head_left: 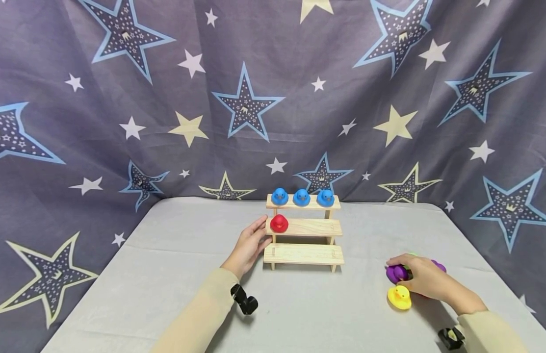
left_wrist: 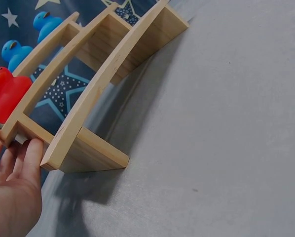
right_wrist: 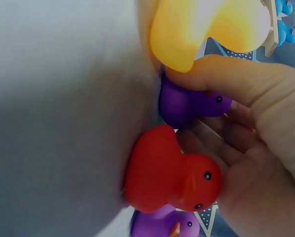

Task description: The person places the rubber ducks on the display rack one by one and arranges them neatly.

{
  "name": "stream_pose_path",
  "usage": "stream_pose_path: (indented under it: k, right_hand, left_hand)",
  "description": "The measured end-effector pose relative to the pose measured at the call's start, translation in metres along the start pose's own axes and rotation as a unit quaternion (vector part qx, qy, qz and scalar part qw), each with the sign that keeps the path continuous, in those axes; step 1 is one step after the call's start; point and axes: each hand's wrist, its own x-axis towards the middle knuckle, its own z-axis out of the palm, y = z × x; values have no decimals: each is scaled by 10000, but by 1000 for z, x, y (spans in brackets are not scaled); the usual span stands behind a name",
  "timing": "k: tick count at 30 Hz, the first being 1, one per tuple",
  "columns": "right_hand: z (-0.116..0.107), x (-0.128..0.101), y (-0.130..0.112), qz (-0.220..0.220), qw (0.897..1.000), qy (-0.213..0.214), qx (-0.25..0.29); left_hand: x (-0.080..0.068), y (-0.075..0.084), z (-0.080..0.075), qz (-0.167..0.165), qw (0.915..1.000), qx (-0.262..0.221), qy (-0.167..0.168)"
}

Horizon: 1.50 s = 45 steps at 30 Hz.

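A three-tier wooden stand (head_left: 303, 253) stands mid-table, its left end held by my left hand (head_left: 246, 250). In the left wrist view the fingers are behind the end of the middle shelf (left_wrist: 51, 81), thumb at its front. On that shelf sits a red rubber duck (head_left: 279, 224). At the right, my right hand (head_left: 425, 279) grips a purple rubber duck (right_wrist: 182, 103) between thumb and fingers. Beside the thumb is a yellow duck (head_left: 399, 297). Another red duck (right_wrist: 152, 173) lies by the palm, with a second purple duck (right_wrist: 155, 224) past it.
Three blue ducks (head_left: 301, 197) line the top shelf. A bit of green (head_left: 412, 254) shows behind my right hand. The grey cloth-covered table (head_left: 167, 274) meets a star-patterned curtain (head_left: 237, 162) at the back and sides.
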Motion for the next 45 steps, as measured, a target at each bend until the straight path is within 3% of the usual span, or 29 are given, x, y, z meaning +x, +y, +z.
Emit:
stream_pose_path:
  k: [14,40,45]
  right_hand:
    - [-8,2,-4,75,9999,54,97]
    - [-31,25,-27,-433,9980,443,152]
    - [-30,37,-34,-787,9953,570,44]
  left_hand:
    - [1,-2,-2,60,9999,113,-89]
    - [-1,-1,-1,81,9999,60,-86]
    - [-1,-1,-1,53,9999,89,-68]
